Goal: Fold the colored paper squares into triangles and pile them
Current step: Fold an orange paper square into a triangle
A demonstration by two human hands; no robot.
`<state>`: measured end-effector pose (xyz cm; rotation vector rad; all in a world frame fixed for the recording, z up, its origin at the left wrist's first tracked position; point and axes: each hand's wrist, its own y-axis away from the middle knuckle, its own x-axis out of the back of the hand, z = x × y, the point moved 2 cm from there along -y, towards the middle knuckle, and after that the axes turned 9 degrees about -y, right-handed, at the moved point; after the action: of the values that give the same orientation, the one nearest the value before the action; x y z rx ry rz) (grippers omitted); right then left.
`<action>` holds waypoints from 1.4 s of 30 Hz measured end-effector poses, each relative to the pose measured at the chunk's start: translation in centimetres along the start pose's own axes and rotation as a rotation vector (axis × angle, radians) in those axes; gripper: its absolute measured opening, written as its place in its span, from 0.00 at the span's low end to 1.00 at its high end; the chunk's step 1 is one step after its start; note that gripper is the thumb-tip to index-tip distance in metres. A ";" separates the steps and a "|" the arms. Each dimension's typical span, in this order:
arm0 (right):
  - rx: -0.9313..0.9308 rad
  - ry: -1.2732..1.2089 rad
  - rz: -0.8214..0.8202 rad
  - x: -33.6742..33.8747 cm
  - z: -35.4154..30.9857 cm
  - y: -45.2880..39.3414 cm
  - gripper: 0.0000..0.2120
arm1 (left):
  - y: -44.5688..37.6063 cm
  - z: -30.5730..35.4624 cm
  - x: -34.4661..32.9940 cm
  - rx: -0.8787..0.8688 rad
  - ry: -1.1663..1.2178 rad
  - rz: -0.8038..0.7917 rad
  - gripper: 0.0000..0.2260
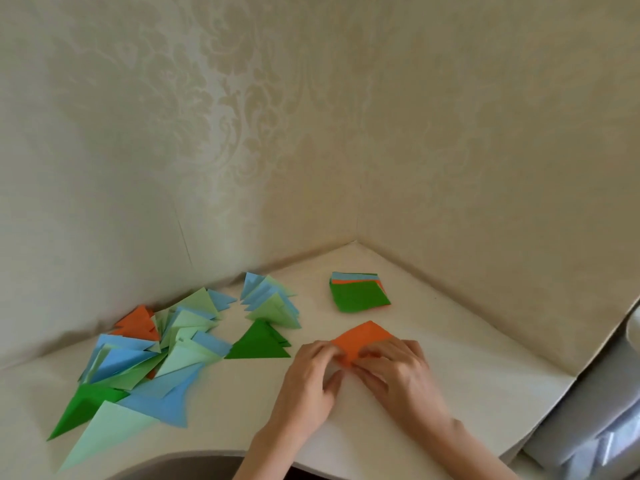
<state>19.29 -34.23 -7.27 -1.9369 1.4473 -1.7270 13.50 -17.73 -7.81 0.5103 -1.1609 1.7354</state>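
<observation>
Both your left hand [313,367] and right hand [394,365] pinch the orange square [360,337] at its near corner, mid-fold on the table [450,358]; many folded triangles [166,355] lie piled left, while a small stack of unfolded squares [358,294] remains

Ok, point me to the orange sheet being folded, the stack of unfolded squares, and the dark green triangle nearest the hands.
orange sheet [362,336]: head view, its bare upper face above the fingers.
stack of unfolded squares [358,295]: head view, green top sheet.
dark green triangle [260,342]: head view, middle of its face.
</observation>
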 end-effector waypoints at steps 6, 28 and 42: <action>-0.231 -0.119 -0.103 -0.5 0.8 0.3 0.11 | -0.5 -0.4 -0.4 -0.006 -0.018 -0.036 0.04; -0.607 -0.359 -0.260 -0.8 1.3 -1.5 0.13 | -3.0 -0.6 -1.1 0.171 0.064 -0.134 0.06; -0.419 -0.172 -0.259 -0.5 0.4 0.0 0.08 | -1.4 -1.1 -0.3 0.022 0.085 -0.057 0.17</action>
<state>19.72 -34.09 -7.72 -2.5159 1.6570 -1.3776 15.04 -16.79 -7.83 0.4740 -1.0593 1.7062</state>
